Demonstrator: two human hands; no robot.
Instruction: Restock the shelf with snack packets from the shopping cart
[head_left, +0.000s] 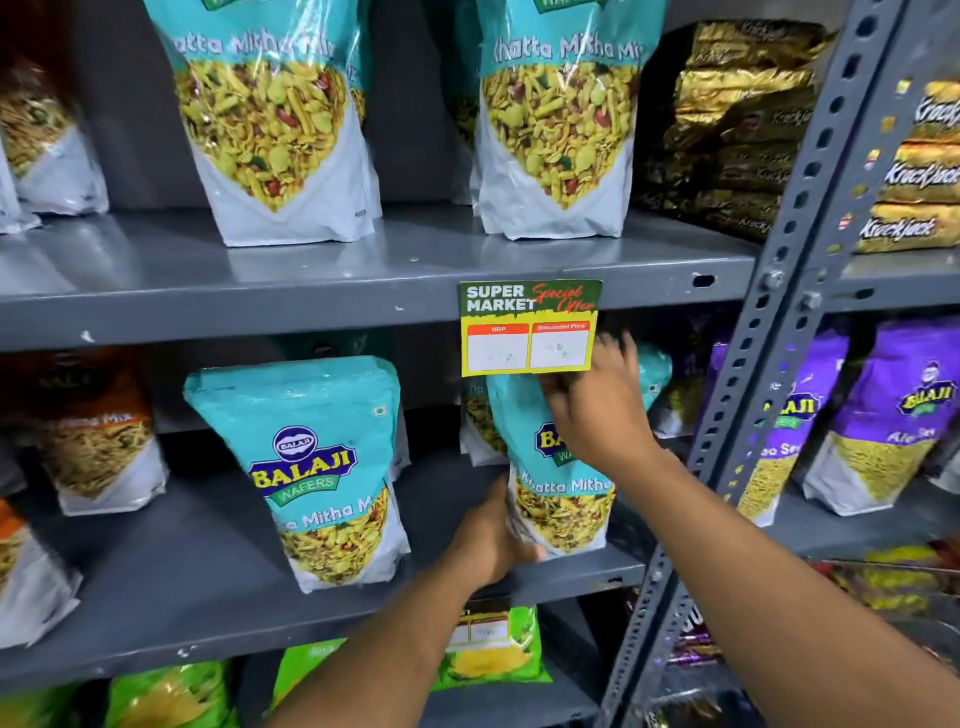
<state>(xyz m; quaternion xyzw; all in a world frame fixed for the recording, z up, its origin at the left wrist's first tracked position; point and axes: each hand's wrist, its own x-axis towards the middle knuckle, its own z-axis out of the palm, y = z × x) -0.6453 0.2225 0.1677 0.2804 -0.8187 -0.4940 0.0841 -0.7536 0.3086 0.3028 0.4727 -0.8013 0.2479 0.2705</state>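
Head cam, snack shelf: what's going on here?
A person is setting a teal Balaji Khatta Mitha Mix packet upright on the middle shelf, just under the yellow price tag. The left hand grips its lower left edge; the right hand holds its upper part. An identical packet already stands to its left, apart from it. The shopping cart isn't clearly in view.

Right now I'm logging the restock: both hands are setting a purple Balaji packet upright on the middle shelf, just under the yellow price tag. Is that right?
Not quite: the packet is teal, a Khatta Mitha mix, not purple. The head view shows the left hand at its lower edge and the right hand on its upper part, setting it upright on the middle shelf just under the yellow price tag.
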